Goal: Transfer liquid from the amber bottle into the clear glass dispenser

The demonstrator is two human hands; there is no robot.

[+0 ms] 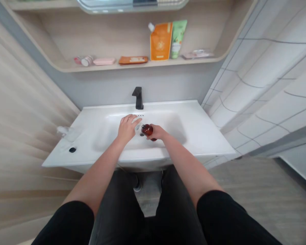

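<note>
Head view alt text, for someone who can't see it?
A person's right hand grips a reddish-brown bottle over a white washbasin, its neck tilted toward the left hand. A black faucet stands behind them; the shelf above holds an orange spouted pouch and a green tube, among other items.

Just past the fingers of the left hand (126, 129), the way is blocked by the tap (138, 98). Farther past and higher than the fingers, it is blocked by the shelf (104, 37). Between that hand's fingers and the right hand (157, 132), the gap is partly filled by the bottle (147, 129). In the sink (174, 129), room is left on the outer side of both hands' fingers.
</note>
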